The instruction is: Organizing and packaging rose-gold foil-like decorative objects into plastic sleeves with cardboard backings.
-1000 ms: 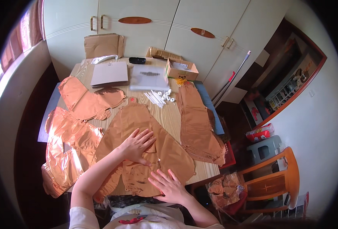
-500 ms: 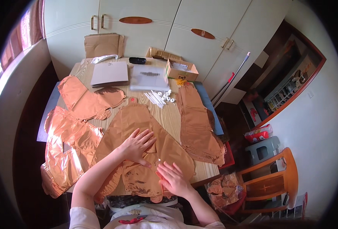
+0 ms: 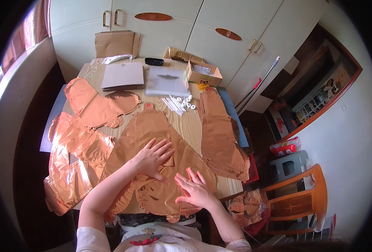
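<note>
A flat, uninflated copper-coloured foil balloon [image 3: 146,128] lies spread on the wooden table before me, its tab with a red mark at the far end. My left hand [image 3: 153,159] rests on its middle, fingers spread, beside a small folded patch of foil. To the right and nearer, my right hand [image 3: 196,191] is over the balloon's lower right part, fingers apart and holding nothing. Left of the balloon lies a shiny, creased foil balloon [image 3: 83,159]; another foil balloon [image 3: 91,105] lies beyond it. A stack of flat foil balloons [image 3: 218,134] lines the right side.
Behind the balloon are white plastic sticks and cups [image 3: 179,105], clear plastic bags [image 3: 165,84], a stack of pale cards [image 3: 123,74] and an open cardboard box [image 3: 205,75]. A wooden chair [image 3: 295,201] stands at the right, near a bag of copper foil [image 3: 247,206].
My right hand has lifted slightly up and to the right, its fingers spreading wider. My left hand stays on the foil. The view has shifted a little.
</note>
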### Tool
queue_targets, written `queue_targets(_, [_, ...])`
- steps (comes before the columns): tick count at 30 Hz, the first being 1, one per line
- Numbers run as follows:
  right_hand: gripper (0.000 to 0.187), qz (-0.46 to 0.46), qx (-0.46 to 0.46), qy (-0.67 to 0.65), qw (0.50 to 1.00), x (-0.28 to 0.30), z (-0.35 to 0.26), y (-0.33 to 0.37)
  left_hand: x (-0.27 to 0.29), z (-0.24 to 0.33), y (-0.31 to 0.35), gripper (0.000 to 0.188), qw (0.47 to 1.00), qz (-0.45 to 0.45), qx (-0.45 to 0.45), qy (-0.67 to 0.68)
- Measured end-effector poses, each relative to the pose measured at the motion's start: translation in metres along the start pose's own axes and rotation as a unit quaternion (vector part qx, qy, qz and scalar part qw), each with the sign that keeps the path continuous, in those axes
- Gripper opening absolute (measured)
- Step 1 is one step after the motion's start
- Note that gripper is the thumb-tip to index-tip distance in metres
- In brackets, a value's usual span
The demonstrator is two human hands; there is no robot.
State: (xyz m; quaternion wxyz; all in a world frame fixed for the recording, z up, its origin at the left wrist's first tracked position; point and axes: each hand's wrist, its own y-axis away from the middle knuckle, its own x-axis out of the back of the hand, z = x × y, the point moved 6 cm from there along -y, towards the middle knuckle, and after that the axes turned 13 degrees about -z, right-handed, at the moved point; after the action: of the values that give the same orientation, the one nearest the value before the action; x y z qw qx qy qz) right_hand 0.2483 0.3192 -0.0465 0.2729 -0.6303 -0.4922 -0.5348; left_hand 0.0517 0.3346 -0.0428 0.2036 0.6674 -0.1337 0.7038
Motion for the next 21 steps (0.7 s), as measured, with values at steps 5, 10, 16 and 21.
queue_targets(5, [0.089,-0.017,-0.009,0.047,0.999,0.001,-0.001,-0.002,0.0,-0.001,0.0,0.12,1.0,-0.001,0.0,-0.001])
queue_targets(10, [0.076,-0.03,0.038,0.061,0.997,0.0,-0.01,0.016,-0.002,-0.001,0.0,0.122,1.0,-0.015,0.004,-0.008])
queue_targets(16, [0.057,0.006,0.087,0.084,0.993,0.011,-0.042,0.043,0.0,-0.001,0.0,0.122,1.0,-0.016,0.004,-0.008])
queue_targets(21, [0.025,0.19,0.107,0.129,0.967,-0.005,-0.062,0.063,0.0,-0.001,-0.001,0.122,1.0,-0.011,0.002,-0.01])
